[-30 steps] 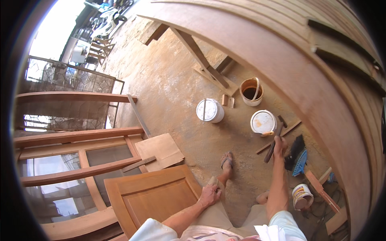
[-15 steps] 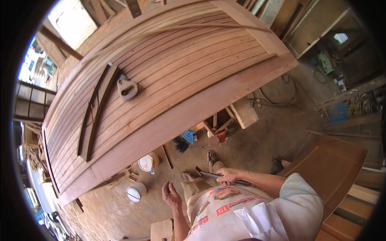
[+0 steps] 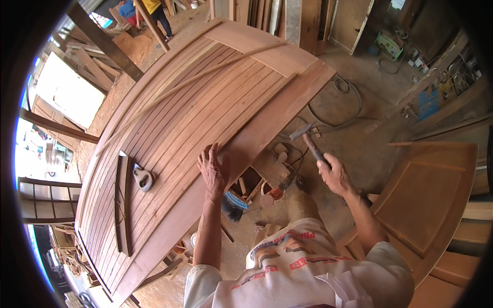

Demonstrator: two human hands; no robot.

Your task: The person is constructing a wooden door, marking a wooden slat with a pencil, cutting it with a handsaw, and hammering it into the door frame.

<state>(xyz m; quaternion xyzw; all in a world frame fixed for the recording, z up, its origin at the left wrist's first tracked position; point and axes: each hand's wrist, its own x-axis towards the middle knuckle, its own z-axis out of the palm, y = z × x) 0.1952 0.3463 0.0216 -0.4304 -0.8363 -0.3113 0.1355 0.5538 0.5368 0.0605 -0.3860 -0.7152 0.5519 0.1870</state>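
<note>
A large slatted wooden panel (image 3: 169, 174) with a wide plain border lies in front of me. On its near edge rests my left hand (image 3: 212, 172), fingers stretched out over the wood, holding nothing. Off to the right, my right hand (image 3: 335, 175) is closed around the handle of a hammer (image 3: 315, 149), raised beside the panel with its head pointing up and away. A handsaw (image 3: 144, 178) with a grey handle lies on the slats, left of my left hand. Next to it are dark wooden strips (image 3: 123, 210). A long thin batten (image 3: 205, 73) lies across the panel's far side.
Below the panel's near edge are a blue-and-black brush (image 3: 235, 203) and a red power tool (image 3: 275, 194). A hose (image 3: 354, 110) coils on the floor at right. A brown framed wooden panel (image 3: 423, 205) stands near my right side. Two people (image 3: 149, 10) are far off at upper left.
My left hand has moved up from my side onto the panel's edge. My right hand has lifted the hammer outward from my body. The view has shifted toward the panel's right end.
</note>
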